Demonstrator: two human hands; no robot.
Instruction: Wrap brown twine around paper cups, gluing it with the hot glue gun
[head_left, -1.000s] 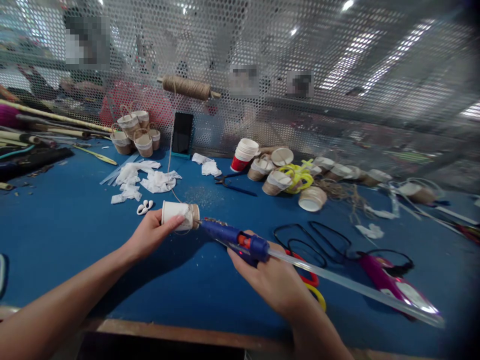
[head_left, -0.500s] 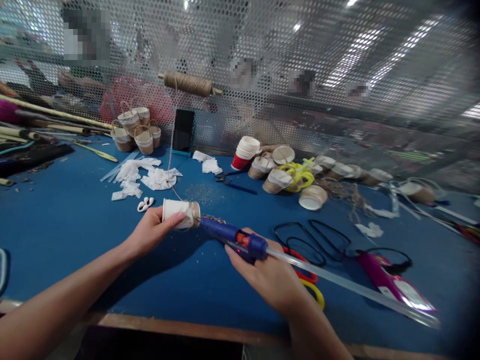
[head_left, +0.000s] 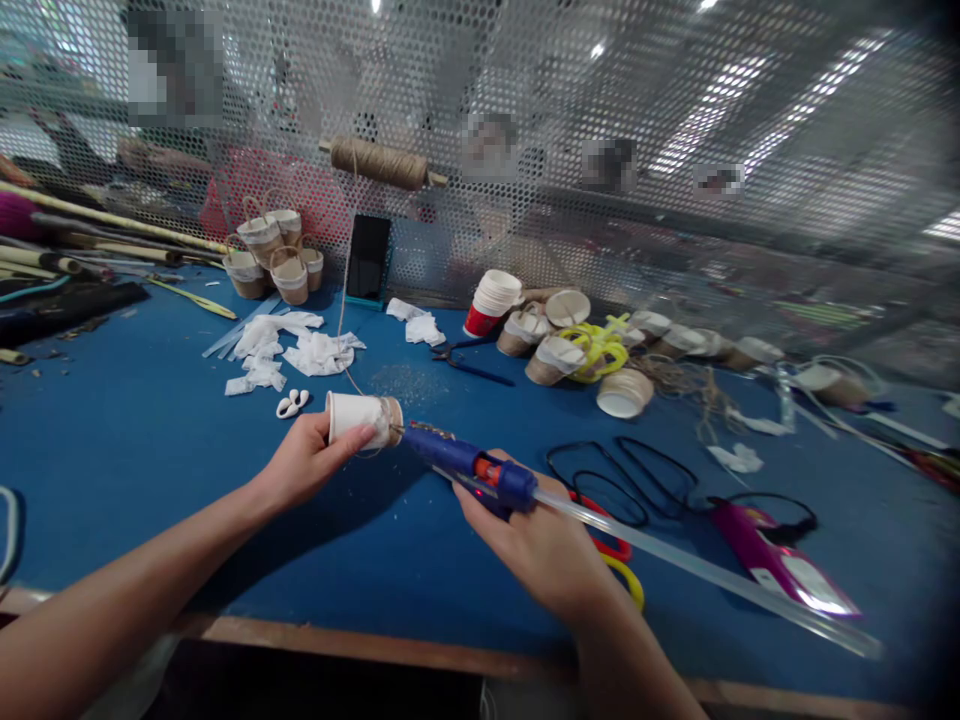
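Note:
My left hand point(head_left: 319, 455) is closed around a white paper cup point(head_left: 352, 415) lying on its side, its mouth to the left. Brown twine point(head_left: 392, 422) wraps the cup's base end, and a strand runs up from it to a spool point(head_left: 386, 163). In my right hand point(head_left: 536, 535) is a blue glue gun point(head_left: 465, 465), its nozzle at the twine-wrapped end; whether it touches cannot be made out. A long clear glue stick point(head_left: 697, 565) sticks out of the gun's back. My right fingers are wrapped round the handle, partly hidden.
Twine-wrapped cups with handles point(head_left: 289, 275) stand at the back left. White cloth pieces point(head_left: 319, 352), pliers point(head_left: 476, 372), stacked cups point(head_left: 495, 300) and a yellow coil point(head_left: 600, 352) lie beyond my hands. Red-and-yellow scissors handles point(head_left: 626, 580) and a magenta device point(head_left: 784, 560) with black cord are at right.
The cup has turned slightly in my left hand, and the glue gun stays close to its wrapped end. The view has shifted a little; otherwise things lie as before.

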